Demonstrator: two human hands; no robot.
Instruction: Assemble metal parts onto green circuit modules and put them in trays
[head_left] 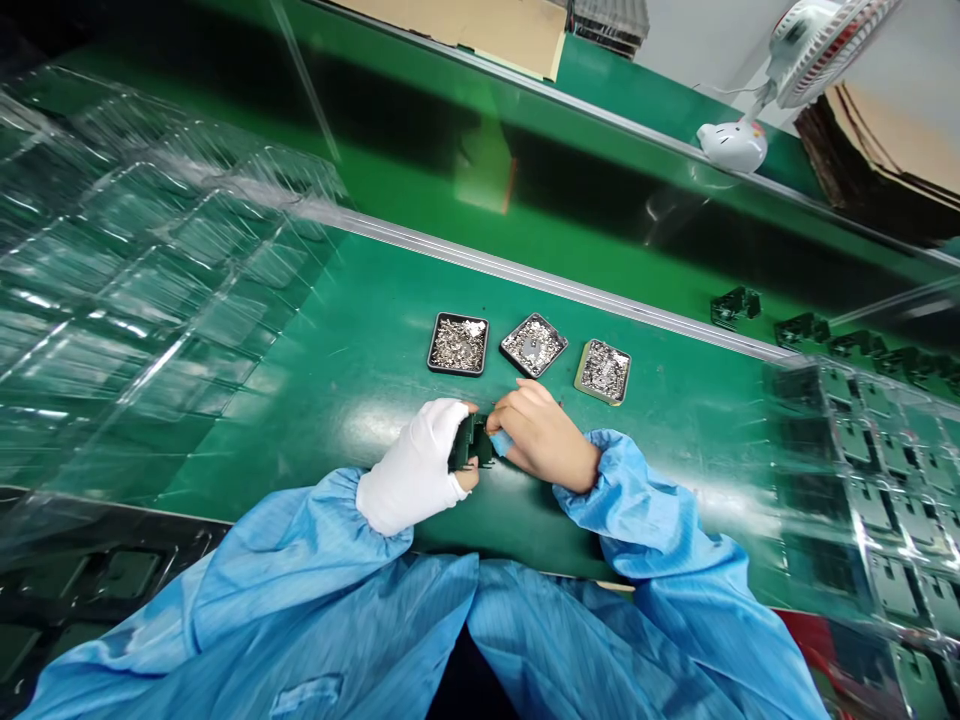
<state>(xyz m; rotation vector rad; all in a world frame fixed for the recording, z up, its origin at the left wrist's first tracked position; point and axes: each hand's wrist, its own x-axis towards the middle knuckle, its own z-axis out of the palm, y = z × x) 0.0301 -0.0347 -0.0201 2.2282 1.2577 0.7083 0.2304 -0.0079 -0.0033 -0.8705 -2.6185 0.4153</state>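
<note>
My left hand point(420, 462), in a white glove with bare fingertips, is closed around a small dark green part point(471, 445) with slots and edges, above the green table. From the right, my right hand point(538, 430) reaches to that part with fingers pinched together at its edge; a blue cover shows on one finger. Whatever may be between those fingertips is hidden. Just beyond my hands stand three small square trays of shiny metal pieces: the left tray point(430, 360), the middle tray point(559, 357) and the right tray point(580, 378).
Clear plastic trays point(172, 235) cover the table's left side. On the right, more clear trays hold green parts point(874, 505), with a row of dark green parts point(855, 345) behind them. A metal strip point(480, 262) crosses the back; a white fan point(735, 145) stands on the shelf.
</note>
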